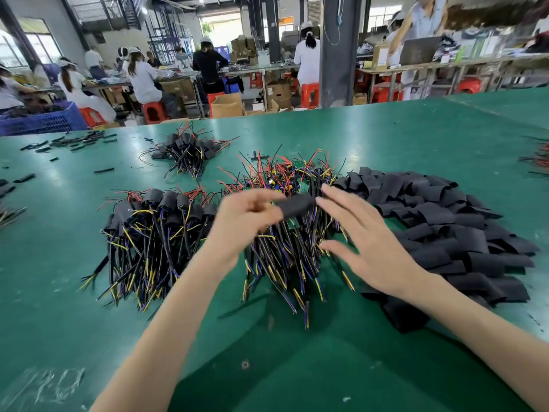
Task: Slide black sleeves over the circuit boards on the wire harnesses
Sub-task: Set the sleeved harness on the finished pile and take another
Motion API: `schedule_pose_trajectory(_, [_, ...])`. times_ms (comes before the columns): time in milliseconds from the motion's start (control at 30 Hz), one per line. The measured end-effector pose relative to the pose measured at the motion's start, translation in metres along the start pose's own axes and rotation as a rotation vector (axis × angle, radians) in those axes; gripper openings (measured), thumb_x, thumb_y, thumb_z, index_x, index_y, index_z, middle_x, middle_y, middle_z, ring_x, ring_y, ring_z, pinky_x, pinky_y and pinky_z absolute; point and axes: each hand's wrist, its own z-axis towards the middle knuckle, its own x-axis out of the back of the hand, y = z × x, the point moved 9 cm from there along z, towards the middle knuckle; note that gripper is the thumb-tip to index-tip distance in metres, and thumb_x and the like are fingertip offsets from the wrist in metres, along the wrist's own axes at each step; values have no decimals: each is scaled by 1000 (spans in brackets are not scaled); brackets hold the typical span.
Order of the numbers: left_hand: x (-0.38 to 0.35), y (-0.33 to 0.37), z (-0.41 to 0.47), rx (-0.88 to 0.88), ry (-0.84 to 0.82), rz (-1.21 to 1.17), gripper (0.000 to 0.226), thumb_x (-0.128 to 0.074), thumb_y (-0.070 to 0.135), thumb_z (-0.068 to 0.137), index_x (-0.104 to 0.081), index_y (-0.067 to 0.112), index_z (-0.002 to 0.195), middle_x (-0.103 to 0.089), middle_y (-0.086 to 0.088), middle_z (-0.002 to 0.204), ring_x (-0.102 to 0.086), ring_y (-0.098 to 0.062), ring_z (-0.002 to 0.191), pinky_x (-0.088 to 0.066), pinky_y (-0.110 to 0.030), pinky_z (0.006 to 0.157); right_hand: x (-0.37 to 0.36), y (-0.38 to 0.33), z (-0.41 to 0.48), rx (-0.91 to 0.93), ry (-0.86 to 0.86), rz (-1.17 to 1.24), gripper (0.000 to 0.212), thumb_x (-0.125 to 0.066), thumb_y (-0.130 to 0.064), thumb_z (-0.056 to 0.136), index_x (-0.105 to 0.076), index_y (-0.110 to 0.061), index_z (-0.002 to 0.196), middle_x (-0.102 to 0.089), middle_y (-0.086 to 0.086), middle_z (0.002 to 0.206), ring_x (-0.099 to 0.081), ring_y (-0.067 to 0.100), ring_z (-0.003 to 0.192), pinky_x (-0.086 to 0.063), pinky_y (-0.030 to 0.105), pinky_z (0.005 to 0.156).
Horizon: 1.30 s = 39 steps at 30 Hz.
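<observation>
My left hand pinches a black sleeve and holds it above the middle heap of bare wire harnesses, whose green circuit boards show among red, black and yellow wires. Just to the right of that sleeve, my right hand hovers with straight, spread fingers and holds nothing; both hands are blurred. A big pile of loose black sleeves lies on the right. Left of my hands lies a bundle of sleeved harnesses, and a smaller sleeved bundle sits farther back.
The green table carries scattered short black tube pieces at the far left and more wires at the right edge. A blue crate stands beyond the table's left end. Several seated workers fill the benches behind.
</observation>
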Motion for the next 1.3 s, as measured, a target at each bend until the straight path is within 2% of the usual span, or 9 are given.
schedule_pose_trajectory(133, [97,47,-13,-410,665,468,28,-65,5,82,-72,20,104,-58,3,75,-47,-13,71,-30,-23,63,14,24,-2,-103,121,-118,50,-60,-24,85,-50,-5,131,-45,9,140,-39,22,130,-28,42,109])
schedule_pose_trajectory(233, [132,34,-18,-431,889,820,23,-58,5,86,-72,7,104,-59,-6,75,-45,-28,84,-27,-24,67,14,48,-6,-234,125,-193,43,-65,-14,83,-55,-5,124,-50,10,135,-43,26,126,-27,40,108])
schedule_pose_trajectory(433, [132,-49,13,45,519,1077,32,-55,-10,78,-74,3,100,-61,-22,96,-42,-37,108,-40,-42,72,11,92,-19,-508,7,-268,29,-62,-9,83,-62,-6,112,-55,10,125,-43,28,124,-31,43,100])
schedule_pose_trajectory(600, [124,-44,14,206,487,1145,27,-65,23,77,-73,10,100,-60,-22,104,-43,-39,109,-39,-42,84,1,109,-22,-560,-214,-244,34,-54,-11,86,-59,-17,119,-59,5,121,-49,28,113,-40,43,93])
schedule_pose_trajectory(700, [104,-10,11,86,655,1149,32,-60,34,83,-70,11,103,-60,-21,105,-48,-37,104,-35,-44,88,-23,96,-20,-410,-425,-85,44,-56,-9,85,-55,-24,126,-53,-1,132,-44,22,123,-36,41,102])
schedule_pose_trajectory(833, [30,5,41,-119,366,829,29,-54,38,90,-72,16,99,-68,-10,100,-56,-29,99,-46,-39,88,-47,87,-27,-347,-586,-38,47,-55,-12,89,-48,-22,135,-48,-2,137,-40,19,127,-30,37,106])
schedule_pose_trajectory(1067, [-14,-18,65,68,290,791,36,-68,35,83,-59,8,106,-65,-8,95,-59,-27,94,-45,-31,73,-40,89,-25,-368,-498,18,42,-57,-21,92,-50,-17,134,-50,7,116,-50,25,109,-35,30,99])
schedule_pose_trajectory(1233, [-11,-30,71,178,234,730,23,-65,17,81,-49,4,70,-51,-8,65,-53,-29,68,-36,-26,55,-24,79,-16,-356,-336,74,26,-55,-17,94,-64,-25,117,-38,4,105,-51,25,86,-40,35,88])
schedule_pose_trajectory(1300, [-12,-30,71,202,201,757,19,-63,17,83,-54,3,73,-61,-14,77,-60,-32,77,-39,-28,60,-20,79,-15,-378,-298,86,19,-57,-20,92,-67,-21,108,-38,5,104,-51,24,87,-40,38,89])
